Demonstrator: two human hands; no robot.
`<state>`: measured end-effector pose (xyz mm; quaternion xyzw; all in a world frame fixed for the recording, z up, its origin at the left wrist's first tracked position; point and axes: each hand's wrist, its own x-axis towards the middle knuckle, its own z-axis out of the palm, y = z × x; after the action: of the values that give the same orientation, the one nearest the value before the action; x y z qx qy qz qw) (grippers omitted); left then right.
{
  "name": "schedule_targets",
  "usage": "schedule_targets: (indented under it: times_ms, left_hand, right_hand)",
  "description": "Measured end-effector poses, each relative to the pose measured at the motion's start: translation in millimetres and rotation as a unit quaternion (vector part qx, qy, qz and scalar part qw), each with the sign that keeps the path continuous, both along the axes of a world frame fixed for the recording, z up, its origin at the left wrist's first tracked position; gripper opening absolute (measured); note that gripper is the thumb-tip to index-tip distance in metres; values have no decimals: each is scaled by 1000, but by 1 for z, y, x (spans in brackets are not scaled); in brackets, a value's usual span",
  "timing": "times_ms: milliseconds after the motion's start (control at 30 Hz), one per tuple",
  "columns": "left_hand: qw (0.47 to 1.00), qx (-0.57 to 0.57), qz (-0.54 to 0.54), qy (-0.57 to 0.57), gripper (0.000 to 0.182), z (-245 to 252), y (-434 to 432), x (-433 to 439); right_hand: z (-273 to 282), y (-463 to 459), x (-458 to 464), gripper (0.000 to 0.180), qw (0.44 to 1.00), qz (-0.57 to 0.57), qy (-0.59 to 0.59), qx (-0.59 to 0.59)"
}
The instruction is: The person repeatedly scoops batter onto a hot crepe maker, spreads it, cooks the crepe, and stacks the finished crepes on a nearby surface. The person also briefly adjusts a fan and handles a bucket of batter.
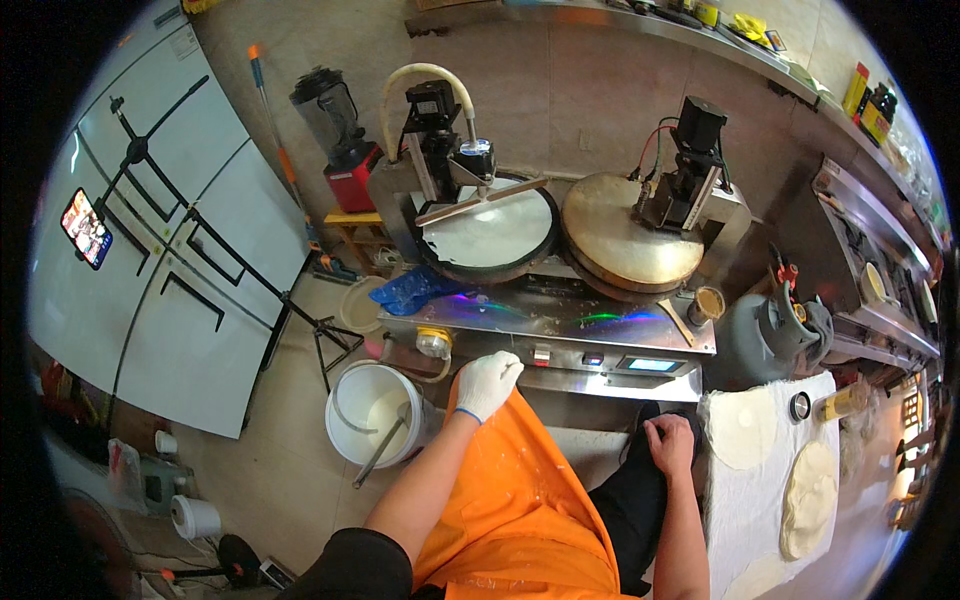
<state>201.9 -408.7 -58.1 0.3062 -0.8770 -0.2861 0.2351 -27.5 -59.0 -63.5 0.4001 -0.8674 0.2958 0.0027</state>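
My left hand, in a white knit glove, rests curled at the top of the orange apron over my knee; whether its fingers hold the cloth is not plain. My bare right hand lies loosely bent on my right knee, in black trousers. Before me stands a steel machine with two round plates. White batter covers the left plate, with a spreader bar over it. The right plate bears a round metal top. Beside my left forearm is a white bucket of pale liquid with a ladle.
Right of me, thin round flatbreads lie on a white cloth with a jar. Behind stands a grey gas cylinder. A phone on a tripod and a white fridge are at left. A blender stands behind.
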Motion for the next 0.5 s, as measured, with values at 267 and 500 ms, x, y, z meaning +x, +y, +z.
schedule_targets:
  times_ms: [267, 500]
  left_hand:
    - [1000, -4, 3, -2, 21, 0, -1, 0]
    - [1000, -1, 2, 10, 21, 1, -1, 0]
  right_hand:
    - [-2, 0, -2, 19, 1000, 0, -10, 9]
    - [-2, -1, -2, 18, 1000, -7, -10, 16]
